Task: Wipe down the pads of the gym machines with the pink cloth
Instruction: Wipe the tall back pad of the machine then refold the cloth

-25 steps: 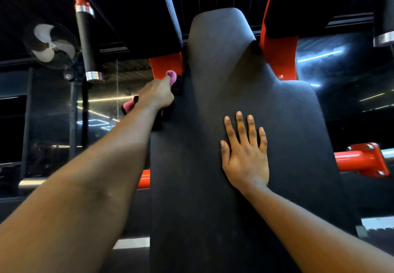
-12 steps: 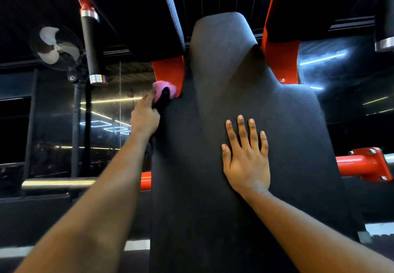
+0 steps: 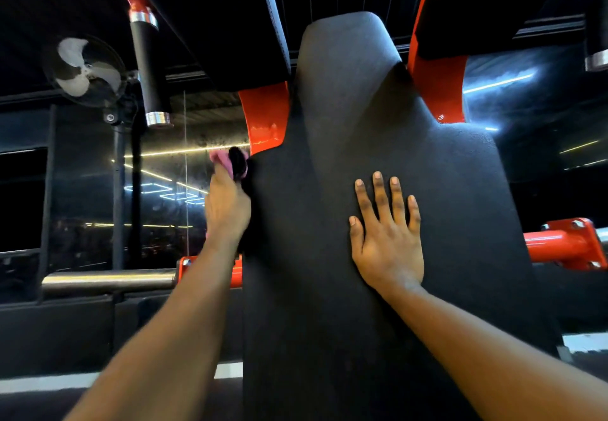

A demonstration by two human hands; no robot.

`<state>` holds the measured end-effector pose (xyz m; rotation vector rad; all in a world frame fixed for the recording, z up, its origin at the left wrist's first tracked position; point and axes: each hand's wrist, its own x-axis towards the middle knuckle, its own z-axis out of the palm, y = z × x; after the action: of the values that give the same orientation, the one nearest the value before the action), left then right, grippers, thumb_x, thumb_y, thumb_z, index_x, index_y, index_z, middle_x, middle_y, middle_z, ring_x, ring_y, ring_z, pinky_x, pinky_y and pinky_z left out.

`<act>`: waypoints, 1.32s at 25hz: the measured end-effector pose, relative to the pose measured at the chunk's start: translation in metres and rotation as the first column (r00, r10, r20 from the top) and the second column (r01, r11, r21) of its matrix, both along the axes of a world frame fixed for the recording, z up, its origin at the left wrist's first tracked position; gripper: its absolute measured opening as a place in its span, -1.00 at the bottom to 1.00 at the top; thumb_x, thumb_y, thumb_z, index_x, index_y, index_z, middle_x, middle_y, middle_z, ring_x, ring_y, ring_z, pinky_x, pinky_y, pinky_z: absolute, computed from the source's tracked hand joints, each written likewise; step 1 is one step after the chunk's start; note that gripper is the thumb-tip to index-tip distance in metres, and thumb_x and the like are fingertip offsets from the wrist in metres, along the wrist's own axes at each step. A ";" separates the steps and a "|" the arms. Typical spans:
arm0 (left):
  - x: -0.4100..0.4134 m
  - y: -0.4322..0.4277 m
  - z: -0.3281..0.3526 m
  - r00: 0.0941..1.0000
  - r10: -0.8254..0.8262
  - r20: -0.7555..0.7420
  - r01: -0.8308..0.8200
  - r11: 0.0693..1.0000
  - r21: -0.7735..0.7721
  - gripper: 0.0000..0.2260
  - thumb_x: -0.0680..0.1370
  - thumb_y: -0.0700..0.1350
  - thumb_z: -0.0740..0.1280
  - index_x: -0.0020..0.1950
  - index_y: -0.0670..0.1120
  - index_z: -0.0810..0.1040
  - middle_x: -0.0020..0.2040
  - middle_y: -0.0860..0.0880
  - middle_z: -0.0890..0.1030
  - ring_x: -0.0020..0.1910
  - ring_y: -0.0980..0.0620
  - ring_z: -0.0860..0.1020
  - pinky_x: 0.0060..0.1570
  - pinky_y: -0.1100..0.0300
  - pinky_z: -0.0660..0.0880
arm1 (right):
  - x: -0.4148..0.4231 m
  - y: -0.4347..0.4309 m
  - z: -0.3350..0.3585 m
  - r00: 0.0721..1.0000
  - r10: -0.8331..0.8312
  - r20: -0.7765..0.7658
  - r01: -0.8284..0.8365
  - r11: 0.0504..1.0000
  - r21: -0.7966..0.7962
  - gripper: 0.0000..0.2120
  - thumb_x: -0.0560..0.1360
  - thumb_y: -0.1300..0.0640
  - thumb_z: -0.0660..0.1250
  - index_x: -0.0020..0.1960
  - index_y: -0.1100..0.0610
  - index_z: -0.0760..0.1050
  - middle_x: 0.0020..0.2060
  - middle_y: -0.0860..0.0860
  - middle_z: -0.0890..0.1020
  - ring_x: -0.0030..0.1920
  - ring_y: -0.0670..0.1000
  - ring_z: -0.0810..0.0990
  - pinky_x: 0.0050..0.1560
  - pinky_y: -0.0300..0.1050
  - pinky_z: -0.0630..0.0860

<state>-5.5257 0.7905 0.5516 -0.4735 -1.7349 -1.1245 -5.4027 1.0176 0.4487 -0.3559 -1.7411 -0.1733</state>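
Observation:
A tall black back pad [image 3: 378, 289] of a red-framed gym machine fills the middle of the view. My left hand [image 3: 227, 210] grips the pink cloth [image 3: 222, 159] against the pad's left edge, just below a red bracket [image 3: 266, 118]. Only the top of the cloth shows above my fingers; the rest is hidden behind the hand and pad edge. My right hand [image 3: 386, 239] lies flat on the pad's front face with its fingers spread and straight.
A black foam-grip handle [image 3: 148, 68] with chrome ends hangs at upper left. A fan [image 3: 87, 68] stands behind it. A chrome bar [image 3: 108, 279] runs along the left, a red frame tube [image 3: 566, 243] sticks out at the right, and a second red bracket [image 3: 441, 88] sits above.
My left hand has slid down the pad's left edge with the pink cloth. The right hand has stayed flat on the pad.

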 end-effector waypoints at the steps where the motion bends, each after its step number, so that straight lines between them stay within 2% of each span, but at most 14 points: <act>1: 0.001 0.003 0.015 1.000 -0.022 -0.015 0.022 1.000 -0.023 -0.52 0.61 -0.25 0.20 0.53 -0.21 0.20 0.27 -0.33 0.50 0.24 -0.40 0.47 0.20 -0.19 0.40 | 0.000 0.000 0.000 1.000 -0.004 -0.001 0.004 1.000 0.000 -0.42 0.68 -0.16 -0.13 0.66 -0.05 -0.13 0.65 0.03 -0.11 0.63 0.10 -0.20 0.60 0.22 -0.06; 3: 0.000 0.003 0.012 0.999 -0.044 -0.003 0.044 0.998 -0.052 -0.55 0.62 -0.25 0.20 0.51 -0.19 0.24 0.23 -0.35 0.53 0.21 -0.41 0.48 0.18 -0.16 0.39 | 0.000 -0.001 0.000 1.000 0.001 -0.005 -0.001 1.000 0.004 -0.42 0.68 -0.15 -0.12 0.66 -0.05 -0.12 0.65 0.03 -0.10 0.64 0.10 -0.19 0.60 0.22 -0.06; 6: 0.002 -0.007 -0.058 0.998 -0.068 0.017 0.068 0.996 -0.051 -0.56 0.62 -0.30 0.20 0.51 -0.17 0.29 0.17 -0.39 0.56 0.16 -0.43 0.50 0.08 -0.12 0.38 | -0.001 -0.001 -0.001 1.000 -0.007 -0.015 0.007 1.000 0.001 -0.42 0.68 -0.15 -0.12 0.66 -0.04 -0.11 0.65 0.03 -0.09 0.64 0.11 -0.18 0.60 0.23 -0.06; 9: 0.005 -0.016 -0.128 0.982 -0.189 0.009 0.189 0.981 -0.034 -0.55 0.61 -0.35 0.20 0.49 -0.13 0.34 0.27 -0.23 0.57 0.25 -0.28 0.52 0.16 0.02 0.39 | 0.000 -0.003 0.001 1.000 -0.007 0.006 0.007 1.000 -0.006 -0.41 0.68 -0.14 -0.12 0.66 -0.03 -0.11 0.65 0.05 -0.09 0.64 0.12 -0.17 0.59 0.24 -0.04; 11: -0.002 -0.015 -0.123 0.975 -0.221 0.002 0.221 0.975 -0.016 -0.58 0.62 -0.31 0.18 0.49 -0.11 0.32 0.32 -0.18 0.54 0.29 -0.23 0.49 0.21 0.02 0.39 | 0.001 -0.004 0.000 1.000 -0.008 0.002 0.008 1.000 -0.006 -0.41 0.68 -0.14 -0.12 0.66 -0.03 -0.11 0.65 0.05 -0.09 0.64 0.12 -0.17 0.59 0.25 -0.03; 15: -0.008 0.002 -0.051 0.985 -0.170 0.005 0.170 0.985 0.032 -0.63 0.66 -0.18 0.18 0.47 -0.14 0.28 0.30 -0.26 0.50 0.24 -0.36 0.47 0.17 -0.16 0.40 | -0.001 -0.001 0.000 1.000 0.000 -0.002 0.000 1.000 0.006 -0.42 0.68 -0.14 -0.12 0.66 -0.03 -0.11 0.65 0.05 -0.09 0.64 0.11 -0.17 0.59 0.24 -0.04; 17: -0.007 0.007 -0.054 0.987 -0.158 -0.017 0.158 0.987 0.038 -0.61 0.65 -0.20 0.17 0.49 -0.13 0.27 0.28 -0.27 0.52 0.21 -0.37 0.48 0.14 -0.16 0.41 | 0.000 -0.001 0.000 1.000 -0.012 -0.011 0.012 1.000 -0.001 -0.42 0.68 -0.14 -0.12 0.66 -0.03 -0.11 0.65 0.05 -0.07 0.64 0.12 -0.16 0.60 0.23 -0.05; 20: 0.000 -0.003 -0.131 0.980 -0.196 0.029 0.195 0.980 0.051 -0.51 0.62 -0.29 0.19 0.54 -0.06 0.27 0.29 -0.23 0.55 0.21 -0.33 0.51 0.11 -0.07 0.42 | 0.000 -0.001 -0.002 1.000 -0.008 0.002 0.008 1.000 0.006 -0.43 0.69 -0.13 -0.09 0.66 -0.03 -0.10 0.65 0.05 -0.07 0.64 0.13 -0.16 0.60 0.23 -0.05; 22: 0.013 -0.015 -0.193 0.955 -0.245 0.169 0.238 0.969 0.059 -0.51 0.63 -0.29 0.19 0.54 0.01 0.28 0.23 -0.25 0.58 0.18 -0.34 0.54 0.02 0.00 0.38 | 0.002 -0.004 0.002 1.000 0.013 0.021 -0.013 1.000 0.001 -0.43 0.70 -0.12 -0.06 0.66 -0.03 -0.08 0.65 0.06 -0.06 0.64 0.13 -0.15 0.59 0.24 -0.04; 24: 0.030 -0.023 -0.228 0.930 -0.266 0.256 0.263 0.964 0.047 -0.50 0.64 -0.26 0.18 0.55 0.07 0.25 0.24 -0.19 0.59 0.21 -0.28 0.54 0.07 0.01 0.41 | 0.010 -0.010 -0.001 0.998 0.059 0.036 -0.057 0.997 -0.050 -0.43 0.70 -0.11 -0.02 0.66 -0.03 -0.05 0.65 0.06 -0.05 0.64 0.12 -0.14 0.58 0.25 0.00; 27: 0.027 -0.025 -0.204 0.941 -0.284 0.186 0.283 0.959 0.035 -0.54 0.65 -0.24 0.17 0.54 0.03 0.25 0.34 -0.14 0.52 0.29 -0.21 0.50 0.23 -0.08 0.42 | 0.014 -0.024 -0.053 0.994 0.079 0.074 -0.072 0.993 -0.093 -0.41 0.69 -0.13 0.02 0.66 -0.04 -0.05 0.65 0.03 -0.08 0.64 0.11 -0.18 0.59 0.25 -0.05; 30: 0.011 -0.014 -0.153 0.943 -0.307 0.126 0.301 0.952 0.062 -0.58 0.66 -0.20 0.16 0.53 -0.04 0.24 0.31 -0.16 0.52 0.26 -0.22 0.50 0.22 -0.10 0.43 | 0.014 -0.026 -0.109 0.987 0.032 0.155 -0.025 0.998 -0.051 -0.37 0.67 -0.21 -0.03 0.66 -0.05 -0.13 0.65 0.01 -0.15 0.63 0.11 -0.22 0.58 0.29 -0.06; 33: 0.010 -0.006 -0.165 0.965 -0.213 0.152 0.204 0.976 0.076 -0.58 0.67 -0.19 0.17 0.53 -0.04 0.24 0.23 -0.22 0.57 0.19 -0.32 0.51 0.10 -0.05 0.39 | 0.008 -0.021 -0.110 0.986 -0.008 0.167 0.017 0.999 -0.050 -0.35 0.66 -0.21 -0.05 0.66 -0.03 -0.16 0.65 0.04 -0.16 0.63 0.14 -0.20 0.58 0.30 -0.08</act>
<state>-5.5159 0.7842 0.3862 -0.5518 -1.8136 -1.3934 -5.3945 0.9967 0.3382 -0.3992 -1.9120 -0.1723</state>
